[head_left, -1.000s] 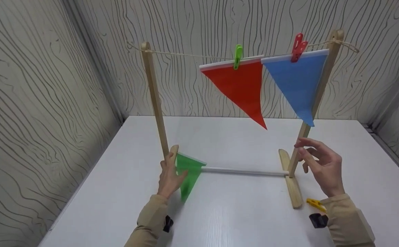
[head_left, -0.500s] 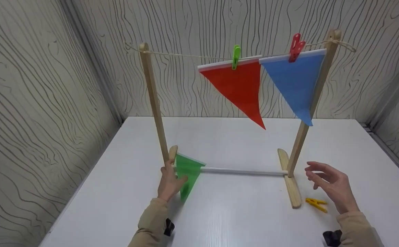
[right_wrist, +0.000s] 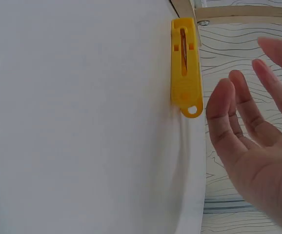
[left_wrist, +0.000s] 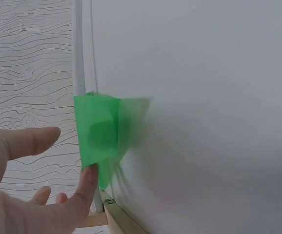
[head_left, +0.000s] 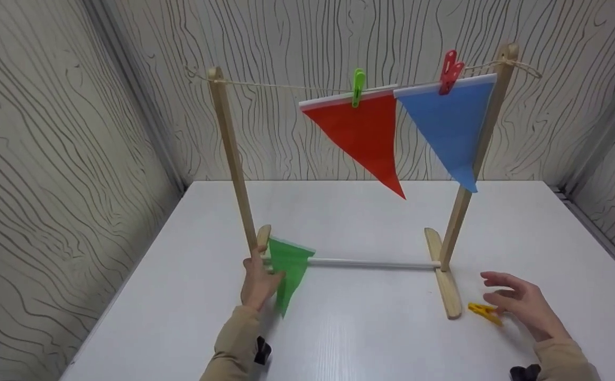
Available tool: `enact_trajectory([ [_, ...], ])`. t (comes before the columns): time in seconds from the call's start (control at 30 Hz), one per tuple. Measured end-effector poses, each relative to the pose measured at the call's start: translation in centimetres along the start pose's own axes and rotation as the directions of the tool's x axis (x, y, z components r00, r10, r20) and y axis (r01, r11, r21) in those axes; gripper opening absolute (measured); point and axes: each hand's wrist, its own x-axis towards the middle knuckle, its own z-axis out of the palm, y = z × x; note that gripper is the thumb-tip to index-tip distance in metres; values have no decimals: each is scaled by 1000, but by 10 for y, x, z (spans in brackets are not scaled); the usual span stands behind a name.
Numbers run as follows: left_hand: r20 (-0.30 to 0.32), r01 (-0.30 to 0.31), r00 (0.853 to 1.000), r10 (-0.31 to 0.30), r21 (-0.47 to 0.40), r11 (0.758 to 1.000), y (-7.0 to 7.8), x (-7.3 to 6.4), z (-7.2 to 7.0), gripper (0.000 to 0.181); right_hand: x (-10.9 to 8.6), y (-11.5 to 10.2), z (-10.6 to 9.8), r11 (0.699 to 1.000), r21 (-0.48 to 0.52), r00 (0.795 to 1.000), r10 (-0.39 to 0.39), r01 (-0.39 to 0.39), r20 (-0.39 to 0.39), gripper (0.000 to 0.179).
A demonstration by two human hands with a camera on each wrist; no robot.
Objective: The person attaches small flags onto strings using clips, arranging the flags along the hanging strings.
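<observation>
My left hand [head_left: 257, 284] is at the foot of the left wooden post, beside a green triangular flag [head_left: 291, 267] draped at the white crossbar [head_left: 373, 263]. In the left wrist view one fingertip touches the lower edge of the green flag [left_wrist: 97, 129], and the thumb sticks out apart from it. My right hand [head_left: 529, 307] hovers low on the right with relaxed fingers, close by a yellow clothespin [head_left: 485, 313] on the table. Fingertips and yellow clothespin [right_wrist: 185, 73] lie close together in the right wrist view, with nothing held.
A string [head_left: 275, 84] spans two wooden posts. From it hang a red flag [head_left: 363, 135] under a green clothespin [head_left: 358, 87] and a blue flag [head_left: 450, 124] under a red clothespin [head_left: 450, 74]. The right foot [head_left: 449, 296] lies near the yellow clothespin.
My right hand has come down from beside the right post to the yellow clothespin. My left hand has slid slightly down at the left post's base, still by the green flag.
</observation>
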Motion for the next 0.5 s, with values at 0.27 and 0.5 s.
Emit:
enact_trajectory([
  [0.27,-28,-23,999,23,9,1000,-2,-1,3,67,-2,8,-4,994,-108,999,-8,13,46,62],
  [0.5,-18,-67,998,68,41,997,-1,-3,2,58,-1,8,-7,991,-132,991,48,-31,128,71],
])
